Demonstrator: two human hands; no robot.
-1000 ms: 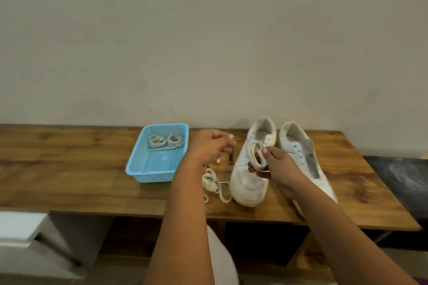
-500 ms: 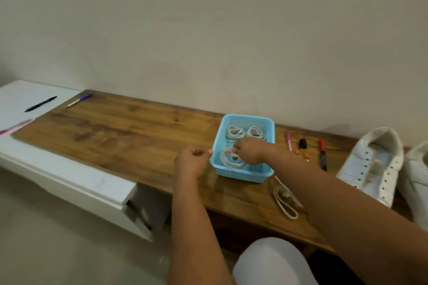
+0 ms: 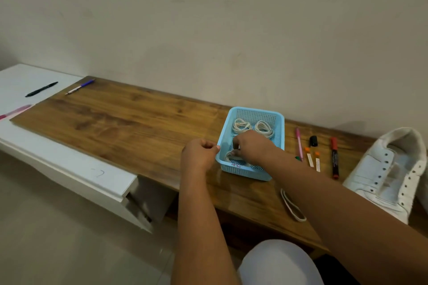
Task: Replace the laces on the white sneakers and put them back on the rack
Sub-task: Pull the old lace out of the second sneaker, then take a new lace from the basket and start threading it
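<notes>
A white sneaker (image 3: 389, 173) without laces lies at the right edge of the wooden table (image 3: 129, 127). A blue plastic basket (image 3: 256, 112) holds two coiled laces at its back, one on the left (image 3: 240, 125) and one on the right (image 3: 264, 128). My right hand (image 3: 252, 147) reaches into the basket, its fingers curled on a third coiled lace (image 3: 232, 157) at the front. Beside the basket's left rim is my left hand (image 3: 199, 152), curled into a fist with its thumb against the rim. A loose lace (image 3: 291, 206) lies near the table's front edge, partly under my right forearm.
Between basket and sneaker lie a pink pen (image 3: 299, 143), a black-capped marker (image 3: 313, 141), two orange-capped markers (image 3: 312, 159) and a red marker (image 3: 334, 157). A black pen (image 3: 41, 89) and a blue pen (image 3: 80, 87) lie far left by a white cabinet (image 3: 58, 162).
My view swung left from the sneakers to the basket. My right hand carried the coiled lace from the sneaker into the basket. My left hand came up to the basket's rim.
</notes>
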